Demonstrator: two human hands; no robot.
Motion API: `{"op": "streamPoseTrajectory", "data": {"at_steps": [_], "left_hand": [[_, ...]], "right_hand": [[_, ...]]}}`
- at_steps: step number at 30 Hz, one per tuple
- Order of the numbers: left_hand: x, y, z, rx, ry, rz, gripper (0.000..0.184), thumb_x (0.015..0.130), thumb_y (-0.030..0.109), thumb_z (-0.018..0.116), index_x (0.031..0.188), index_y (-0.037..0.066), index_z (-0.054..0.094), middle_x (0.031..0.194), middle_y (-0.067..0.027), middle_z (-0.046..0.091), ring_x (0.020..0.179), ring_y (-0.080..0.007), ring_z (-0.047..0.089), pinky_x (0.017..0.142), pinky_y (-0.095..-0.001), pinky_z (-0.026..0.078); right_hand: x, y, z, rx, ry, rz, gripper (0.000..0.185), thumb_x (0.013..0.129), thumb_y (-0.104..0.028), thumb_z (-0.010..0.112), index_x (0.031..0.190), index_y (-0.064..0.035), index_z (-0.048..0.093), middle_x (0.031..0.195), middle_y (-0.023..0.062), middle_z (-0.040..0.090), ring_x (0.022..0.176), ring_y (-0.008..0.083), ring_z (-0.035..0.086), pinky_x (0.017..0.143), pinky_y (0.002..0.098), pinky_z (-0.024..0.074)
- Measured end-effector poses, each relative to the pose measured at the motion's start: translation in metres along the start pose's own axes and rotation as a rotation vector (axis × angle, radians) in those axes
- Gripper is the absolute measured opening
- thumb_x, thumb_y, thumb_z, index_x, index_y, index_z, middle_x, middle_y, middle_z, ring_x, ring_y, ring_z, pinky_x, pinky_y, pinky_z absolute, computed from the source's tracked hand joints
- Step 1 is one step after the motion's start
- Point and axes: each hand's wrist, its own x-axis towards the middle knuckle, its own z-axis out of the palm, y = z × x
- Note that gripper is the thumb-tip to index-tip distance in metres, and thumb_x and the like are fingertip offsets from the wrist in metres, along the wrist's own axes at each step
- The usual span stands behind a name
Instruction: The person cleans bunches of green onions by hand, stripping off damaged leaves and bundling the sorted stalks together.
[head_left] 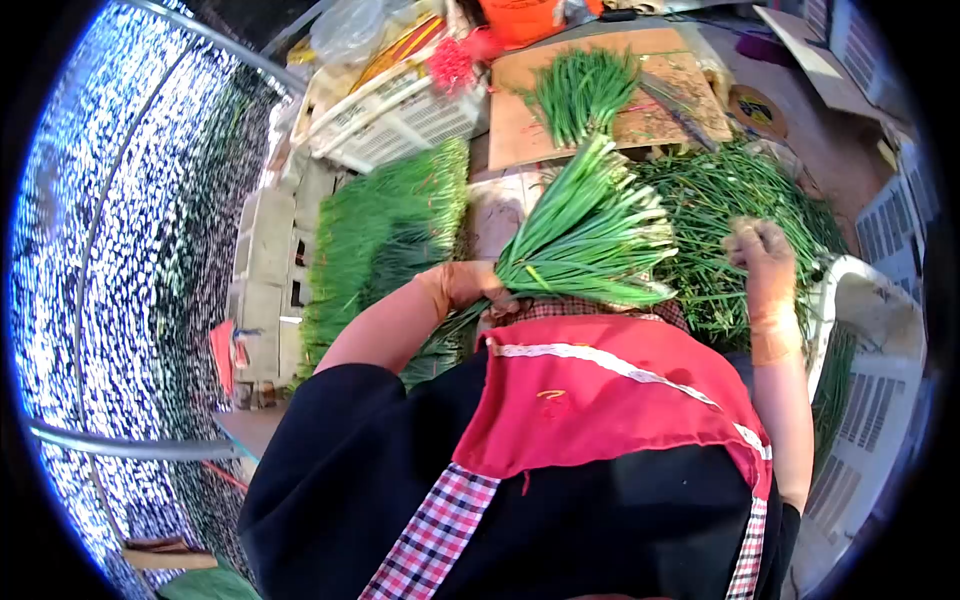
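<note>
A thick bunch of green chives (590, 235) with pale stem ends lies across my lap, its stems fanned to the right. My left hand (475, 287) is closed around the bunch at its leafy left end. Over the right-hand heap of loose chives (710, 215), my right hand (762, 248) is raised with its fingers curled in. Whether something small is between those fingers cannot be made out. Ahead, another bunch of chives (583, 95) rests on a wooden board (515, 135), beside a long knife-like blade (678, 108).
Stacked chive bundles (385, 220) stand on the left, next to pale blocks (265, 250). A white crate (400, 120) holding bags is behind them, with red ties (455, 65) at its corner. Another white crate (870, 370) stands at my right. A roll of tape (757, 108) lies beyond the heap.
</note>
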Motion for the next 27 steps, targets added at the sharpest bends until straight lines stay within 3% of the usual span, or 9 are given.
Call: {"op": "streamPoseTrajectory", "data": {"at_steps": [3,5,9,13,17,19,20,24,27], "left_hand": [[-0.008,0.010,0.018,0.080,0.114,0.021,0.008,0.073,0.009,0.063,0.076,0.002,0.061,0.060,-0.0015,0.052,0.052,-0.0102,0.048,0.045,-0.0258,0.038],[-0.007,0.013,0.023,0.145,0.075,0.080,0.009,0.073,0.010,0.063,0.074,0.002,0.062,0.061,-0.0015,0.053,0.055,-0.0106,0.050,0.049,-0.0264,0.040],[0.001,-0.001,0.023,0.366,0.183,0.145,0.011,0.070,0.013,0.066,0.074,0.003,0.065,0.068,-0.0042,0.061,0.058,-0.0111,0.054,0.052,-0.0272,0.044],[-0.003,0.003,0.037,0.341,0.259,0.112,0.017,0.068,0.017,0.069,0.076,0.003,0.067,0.072,-0.0054,0.064,0.060,-0.0113,0.057,0.055,-0.0288,0.046],[-0.001,-0.001,0.037,0.356,0.263,0.123,0.018,0.067,0.018,0.069,0.077,0.003,0.068,0.071,-0.0053,0.064,0.060,-0.0115,0.057,0.055,-0.0289,0.046],[0.001,-0.003,0.035,0.352,0.255,0.120,0.018,0.067,0.018,0.070,0.077,0.003,0.068,0.071,-0.0053,0.064,0.060,-0.0116,0.057,0.056,-0.0289,0.046],[0.002,-0.004,0.032,0.350,0.248,0.116,0.019,0.067,0.018,0.070,0.078,0.003,0.068,0.071,-0.0053,0.064,0.060,-0.0116,0.057,0.056,-0.0289,0.046],[0.010,-0.008,0.020,0.338,0.213,0.088,0.020,0.066,0.018,0.070,0.079,0.003,0.069,0.071,-0.0053,0.064,0.060,-0.0118,0.057,0.056,-0.0289,0.047],[0.019,-0.014,0.011,0.331,0.194,0.130,0.022,0.065,0.018,0.071,0.081,0.004,0.069,0.071,-0.0049,0.064,0.060,-0.0119,0.057,0.057,-0.0288,0.047]], "right_hand": [[-0.018,-0.035,0.026,-0.172,-0.106,-0.411,0.020,0.079,-0.009,0.066,0.097,-0.0020,0.062,0.096,0.0077,0.063,0.088,0.0147,0.058,0.081,0.0273,0.0448],[-0.033,-0.055,0.041,-0.591,-0.270,-0.739,0.029,0.072,-0.011,0.072,0.099,-0.0043,0.063,0.094,0.0085,0.063,0.089,0.0218,0.058,0.082,0.0324,0.0447],[-0.044,-0.034,0.087,-0.932,-0.345,-0.965,0.050,0.058,-0.039,0.077,0.093,-0.0056,0.062,0.083,0.0094,0.060,0.083,0.0284,0.055,0.080,0.0398,0.0414],[-0.046,-0.022,0.117,-1.057,-0.466,-0.922,0.051,0.063,-0.055,0.067,0.079,-0.0066,0.061,0.074,0.0096,0.058,0.074,0.0294,0.054,0.072,0.0418,0.0406],[-0.049,-0.014,0.136,-1.031,-0.536,-0.725,0.046,0.071,-0.051,0.064,0.065,-0.0061,0.065,0.064,0.0119,0.058,0.068,0.0317,0.056,0.069,0.0432,0.0419],[-0.051,-0.013,0.140,-0.785,-0.531,-0.408,0.041,0.075,-0.046,0.064,0.071,-0.0056,0.067,0.067,0.0135,0.059,0.071,0.0323,0.057,0.067,0.0424,0.0428],[-0.052,-0.024,0.139,-0.800,-0.606,-0.358,0.027,0.076,-0.031,0.067,0.078,-0.0048,0.069,0.074,0.0139,0.062,0.075,0.0302,0.059,0.068,0.0387,0.0458],[-0.056,-0.036,0.113,-0.349,-0.733,-0.621,0.018,0.070,-0.004,0.072,0.087,-0.0039,0.069,0.091,0.0110,0.064,0.083,0.0230,0.061,0.075,0.0304,0.0490],[-0.054,-0.061,0.067,-0.323,-0.528,-0.319,0.008,0.075,-0.005,0.070,0.083,-0.0045,0.069,0.092,0.0078,0.066,0.087,0.0175,0.059,0.079,0.0283,0.0464]]}}
